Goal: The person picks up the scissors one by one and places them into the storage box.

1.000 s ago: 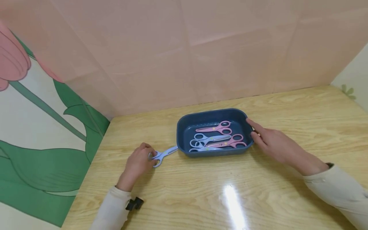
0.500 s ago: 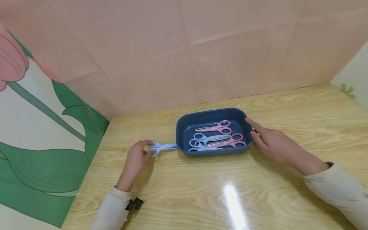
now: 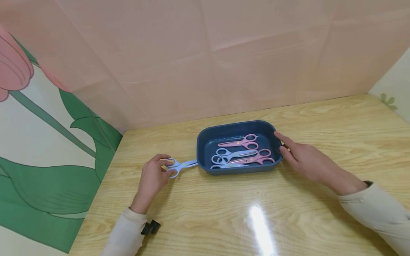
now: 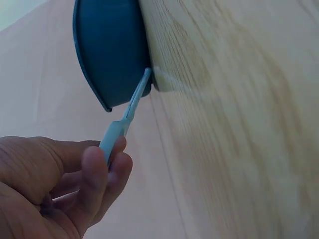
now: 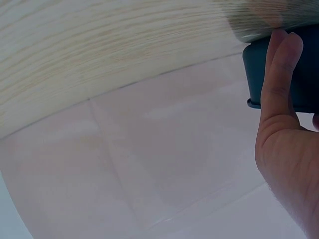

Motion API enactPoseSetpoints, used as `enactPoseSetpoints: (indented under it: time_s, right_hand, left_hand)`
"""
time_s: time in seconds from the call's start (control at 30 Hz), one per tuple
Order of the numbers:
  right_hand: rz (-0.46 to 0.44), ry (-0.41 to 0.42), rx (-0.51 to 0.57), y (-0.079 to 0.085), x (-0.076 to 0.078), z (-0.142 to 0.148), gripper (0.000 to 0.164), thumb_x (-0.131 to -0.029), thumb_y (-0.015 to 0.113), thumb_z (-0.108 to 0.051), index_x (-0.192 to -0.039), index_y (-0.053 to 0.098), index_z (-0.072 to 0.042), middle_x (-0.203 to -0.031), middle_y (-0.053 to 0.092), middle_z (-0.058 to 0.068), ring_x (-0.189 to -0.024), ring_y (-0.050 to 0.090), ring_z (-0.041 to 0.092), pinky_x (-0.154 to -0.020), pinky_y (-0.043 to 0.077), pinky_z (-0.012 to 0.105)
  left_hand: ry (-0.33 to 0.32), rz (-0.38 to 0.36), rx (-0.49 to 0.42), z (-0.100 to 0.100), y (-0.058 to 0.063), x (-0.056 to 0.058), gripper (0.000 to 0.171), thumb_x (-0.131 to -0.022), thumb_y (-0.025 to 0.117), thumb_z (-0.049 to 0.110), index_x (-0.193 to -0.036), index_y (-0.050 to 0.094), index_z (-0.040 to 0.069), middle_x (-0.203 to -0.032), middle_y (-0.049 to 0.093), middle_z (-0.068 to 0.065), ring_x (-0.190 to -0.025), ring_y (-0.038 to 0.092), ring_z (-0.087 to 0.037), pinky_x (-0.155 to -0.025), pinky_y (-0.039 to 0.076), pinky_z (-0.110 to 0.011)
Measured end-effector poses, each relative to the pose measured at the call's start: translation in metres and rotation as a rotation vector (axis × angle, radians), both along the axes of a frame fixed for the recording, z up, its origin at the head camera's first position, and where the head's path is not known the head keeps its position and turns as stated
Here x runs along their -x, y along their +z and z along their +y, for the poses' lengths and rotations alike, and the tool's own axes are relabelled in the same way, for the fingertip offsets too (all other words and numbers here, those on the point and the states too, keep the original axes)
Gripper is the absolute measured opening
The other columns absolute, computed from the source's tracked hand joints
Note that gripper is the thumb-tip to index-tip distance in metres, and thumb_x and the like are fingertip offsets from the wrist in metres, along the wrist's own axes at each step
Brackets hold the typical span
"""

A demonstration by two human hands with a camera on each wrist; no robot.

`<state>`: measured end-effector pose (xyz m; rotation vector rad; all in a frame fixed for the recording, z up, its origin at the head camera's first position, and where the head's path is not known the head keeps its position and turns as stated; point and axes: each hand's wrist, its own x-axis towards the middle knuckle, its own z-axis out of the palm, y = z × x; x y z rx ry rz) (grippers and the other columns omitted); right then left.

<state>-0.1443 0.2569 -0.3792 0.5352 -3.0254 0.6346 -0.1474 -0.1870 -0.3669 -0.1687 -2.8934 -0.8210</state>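
Note:
My left hand pinches a pair of light-blue scissors by the finger loops, left of the dark blue bin. In the left wrist view the scissors are seen nearly edge-on, their tip at the foot of the bin's end wall; whether it touches is unclear. My right hand lies against the bin's right end. The right wrist view shows straight fingers along the outer wall. Inside the bin lie pink scissors and blue scissors, some overlapping near the front wall.
The wood-grain table reaches back to a pink wall covering. A wall with a painted tulip and leaves borders the left side. A small black clip sits at my left sleeve.
My left fingers have shifted on the loops, and the scissors have swung slightly back and forth, their tip staying by the bin. The right hand and bin have hardly moved.

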Motion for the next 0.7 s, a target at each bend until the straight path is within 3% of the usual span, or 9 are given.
enactPoseSetpoints:
  time_s: [0.23,0.4,0.53,0.7]
  right_hand:
    - [-0.007,0.003,-0.003,0.0,0.0,0.001,0.056,-0.108,0.039,-0.031,-0.157,0.026,-0.008,-0.073,0.053,0.0,-0.079,0.059,0.022,-0.078,0.05,0.044]
    - [-0.016,0.0,-0.005,0.0,0.0,0.001,0.056,-0.108,0.038,-0.032,-0.158,0.025,-0.009,-0.072,0.051,-0.001,-0.08,0.058,0.021,-0.077,0.049,0.042]
    - [-0.012,0.0,-0.009,0.0,0.0,0.0,0.057,-0.108,0.038,-0.032,-0.158,0.024,-0.009,-0.071,0.05,-0.001,-0.079,0.058,0.021,-0.077,0.049,0.042]
    - [-0.017,-0.006,-0.01,0.002,-0.001,0.0,0.057,-0.108,0.038,-0.032,-0.158,0.025,-0.008,-0.081,0.058,0.003,-0.082,0.06,0.023,-0.08,0.051,0.045]
  left_hand:
    - [0.054,-0.019,-0.049,0.002,0.003,-0.001,0.035,-0.08,0.082,0.009,-0.113,0.074,0.007,-0.107,0.076,-0.009,-0.056,0.068,-0.014,-0.042,0.051,-0.02]
    - [0.075,-0.034,-0.107,-0.002,0.007,-0.001,0.042,-0.082,0.081,0.012,-0.122,0.071,0.006,-0.103,0.077,-0.012,-0.058,0.071,-0.02,-0.043,0.053,-0.022]
    - [0.102,-0.007,-0.176,-0.012,0.016,0.002,0.035,-0.082,0.081,0.01,-0.115,0.073,0.002,-0.115,0.074,-0.014,-0.06,0.072,-0.026,-0.044,0.054,-0.022]
    - [0.133,0.034,-0.252,-0.019,0.03,0.003,0.026,-0.082,0.081,0.008,-0.105,0.076,-0.001,-0.127,0.069,-0.011,-0.057,0.072,-0.023,-0.045,0.054,-0.023]
